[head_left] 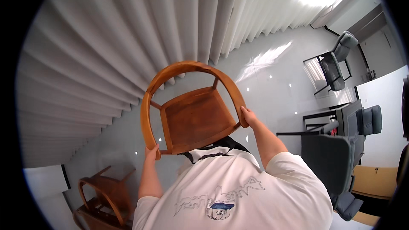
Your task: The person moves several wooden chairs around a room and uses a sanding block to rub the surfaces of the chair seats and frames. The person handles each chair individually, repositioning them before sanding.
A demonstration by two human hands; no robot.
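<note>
Head view, looking down over the person's white shirt [238, 187]. Biggest thing up top: white pleated curtain [128, 30] fanning across upper left, w/ pale glossy floor [281, 81] below and to the right of it, bright window glare on it.

Centre: wooden chair [191, 110], curved one-piece arm/back rail and flat brown seat, held out in front of the person over the floor, seat facing the camera, rail arcing toward the curtain. Looks lifted clear of the floor, though legs are hidden so can't be sure.

Right side: grey chairs [336, 64] and dark-framed tables [328, 121], well apart from the held chair. Nearer, a grey chair back [328, 157] just beside the person's right shoulder. Lower left: 2nd wooden chair [106, 194], same style, on the floor.

Hands: wide apart, one at each end of the rail. Left hand [151, 151] clamped on the left rail end, fingers wrapped round it. Right hand [249, 117] gripping the right rail end, arm stretched out.
</note>
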